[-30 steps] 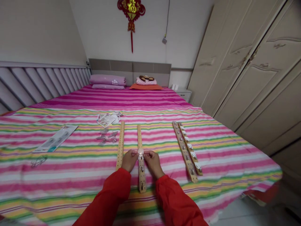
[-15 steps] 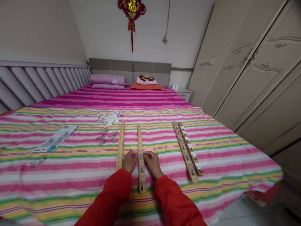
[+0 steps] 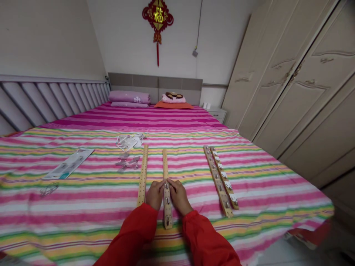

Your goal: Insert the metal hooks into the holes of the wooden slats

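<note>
- Left hand (image 3: 154, 194) and right hand (image 3: 179, 197): fingers curled, nearly closed, fingertips almost meeting over the central wooden strip (image 3: 165, 162) at its uppermost hook (image 3: 166, 186); pinch or plain pressure cannot be told
- Central wooden strip: lies on the striped cloth (image 3: 91, 214) between the hands; two further hooks (image 3: 168, 200) sit toward its near end
- Change: fingertips, set apart at the hook's two sides a second ago, now bear closer together
- Implication: the uppermost hook appears placed, with pressing under way
</note>
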`<state>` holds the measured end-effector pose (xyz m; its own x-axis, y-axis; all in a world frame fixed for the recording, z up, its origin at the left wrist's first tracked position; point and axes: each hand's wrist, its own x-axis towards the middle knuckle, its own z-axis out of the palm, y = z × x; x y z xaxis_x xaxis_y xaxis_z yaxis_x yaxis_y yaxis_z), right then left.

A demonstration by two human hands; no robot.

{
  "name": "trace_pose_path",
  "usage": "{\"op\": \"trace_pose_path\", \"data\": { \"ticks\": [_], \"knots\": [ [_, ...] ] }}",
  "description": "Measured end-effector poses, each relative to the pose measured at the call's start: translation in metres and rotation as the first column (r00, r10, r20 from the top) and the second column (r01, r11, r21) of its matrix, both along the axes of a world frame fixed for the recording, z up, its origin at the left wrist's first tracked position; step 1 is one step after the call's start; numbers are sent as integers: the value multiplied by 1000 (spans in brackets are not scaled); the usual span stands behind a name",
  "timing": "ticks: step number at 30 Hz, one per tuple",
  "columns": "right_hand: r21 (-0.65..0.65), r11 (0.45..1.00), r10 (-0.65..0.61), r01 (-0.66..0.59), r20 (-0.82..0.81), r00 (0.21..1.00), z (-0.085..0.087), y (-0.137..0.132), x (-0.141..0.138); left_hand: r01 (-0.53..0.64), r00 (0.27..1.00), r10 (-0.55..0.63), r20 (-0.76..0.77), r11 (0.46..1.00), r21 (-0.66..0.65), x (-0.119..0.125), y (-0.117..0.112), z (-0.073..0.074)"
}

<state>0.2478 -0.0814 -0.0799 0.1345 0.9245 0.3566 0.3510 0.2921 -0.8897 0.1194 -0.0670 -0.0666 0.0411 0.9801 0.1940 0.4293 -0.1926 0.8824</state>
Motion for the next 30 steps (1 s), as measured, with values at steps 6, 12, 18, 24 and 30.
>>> {"op": "trace_pose_path", "data": {
  "ticks": [6,12,18,24,30],
  "knots": [
    [-26,998,63,-59,165,984,-6,1,0,111,992,-112,-53,994,-19,2,1,0],
    [-60,995,87,-75,231,969,-4,3,1,134,989,-136,-52,990,-49,1,4,-6],
    [-107,991,105,-83,225,969,0,4,2,91,992,-96,-79,994,-66,2,6,-5],
    [-83,981,177,-174,23,984,0,8,12,50,997,-56,-57,993,-104,-4,3,18],
    [-204,965,127,-167,-197,972,-3,6,13,0,1000,-2,-30,998,-65,-59,38,40]
  ]
}}
